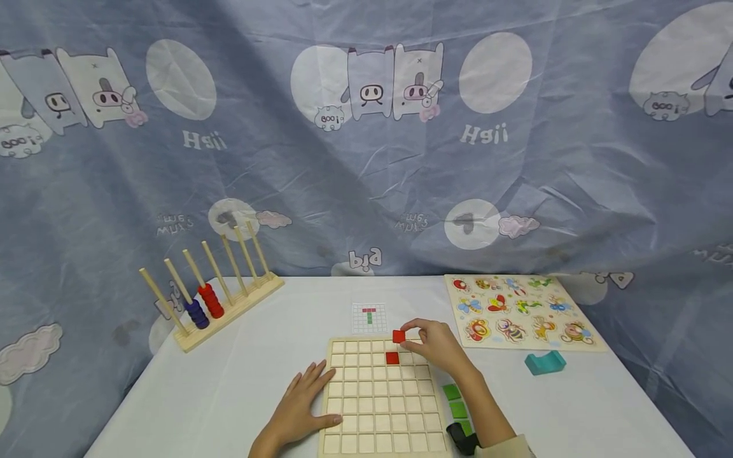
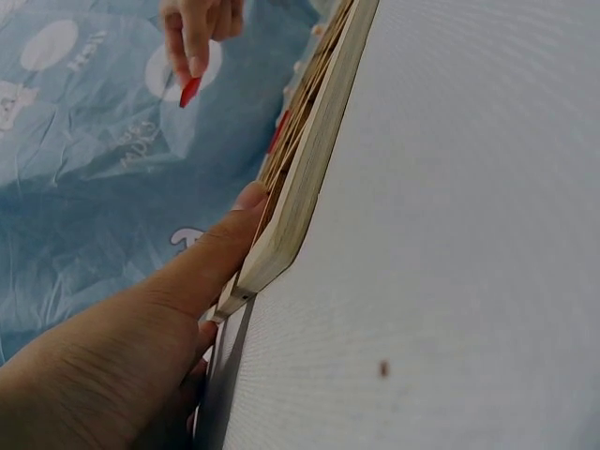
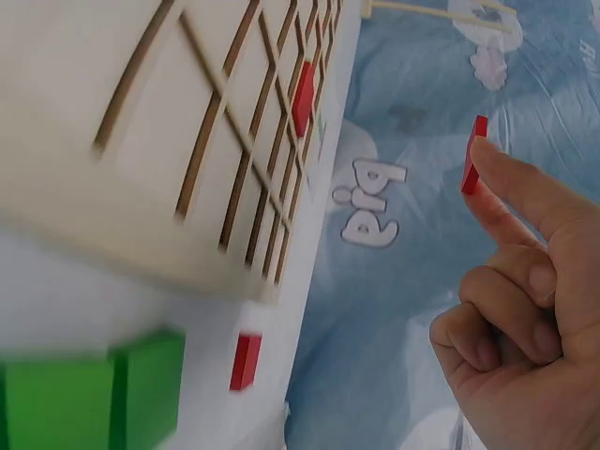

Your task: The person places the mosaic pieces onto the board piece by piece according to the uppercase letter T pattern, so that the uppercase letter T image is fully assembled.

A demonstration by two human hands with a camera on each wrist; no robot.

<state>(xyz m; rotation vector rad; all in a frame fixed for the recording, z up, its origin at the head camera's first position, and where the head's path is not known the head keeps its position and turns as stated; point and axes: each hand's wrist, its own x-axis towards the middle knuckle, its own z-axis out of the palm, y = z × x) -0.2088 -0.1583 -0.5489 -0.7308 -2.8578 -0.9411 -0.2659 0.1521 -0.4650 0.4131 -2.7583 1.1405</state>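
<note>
Between thumb and forefinger my right hand (image 1: 438, 346) pinches a red square tile (image 1: 398, 336), held above the far side of a wooden grid board (image 1: 365, 405). In the right wrist view the held tile (image 3: 475, 155) is edge-on, the other fingers curled into the palm. One red tile (image 1: 392, 358) lies in a cell of the board's second row. My left hand (image 1: 300, 404) rests along the board's left edge with fingers extended and the thumb (image 2: 211, 253) on its rim. Behind the board lies a pattern card (image 1: 357, 323) with a red and green T.
Green tiles (image 1: 458, 409) lie right of the board, partly hidden by the right forearm; another red tile (image 3: 246, 361) is near them. A peg rack (image 1: 240, 309) with blue and red beads stands left. An insect puzzle (image 1: 532, 312) and a teal block (image 1: 545, 363) lie right.
</note>
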